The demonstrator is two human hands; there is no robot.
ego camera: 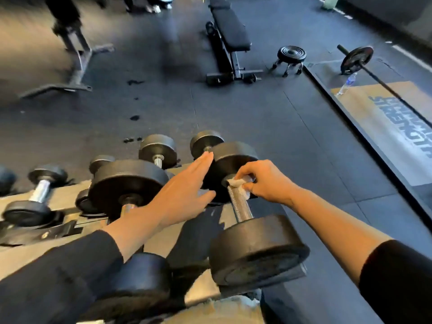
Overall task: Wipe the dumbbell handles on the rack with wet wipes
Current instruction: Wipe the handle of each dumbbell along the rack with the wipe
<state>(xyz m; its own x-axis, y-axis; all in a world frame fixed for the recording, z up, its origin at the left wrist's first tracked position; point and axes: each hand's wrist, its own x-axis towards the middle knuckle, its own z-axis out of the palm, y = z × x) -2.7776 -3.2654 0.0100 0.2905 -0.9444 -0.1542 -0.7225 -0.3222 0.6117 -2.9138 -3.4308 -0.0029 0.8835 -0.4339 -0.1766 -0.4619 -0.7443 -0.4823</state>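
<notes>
Wiping now: I'm pinching the wet wipe [236,183] around the far end of this dumbbell's knurled handle [238,204] with my right hand [266,181], right against the inner face of the far weight head. My left hand [184,188] is hovering flat, fingers straight, holding nothing, just beside that head. The dumbbell is sitting at the right end of the rack [201,288]. I'm judging most of this handle is yet to be covered, and the other dumbbells [42,192] to the left are waiting too.
</notes>
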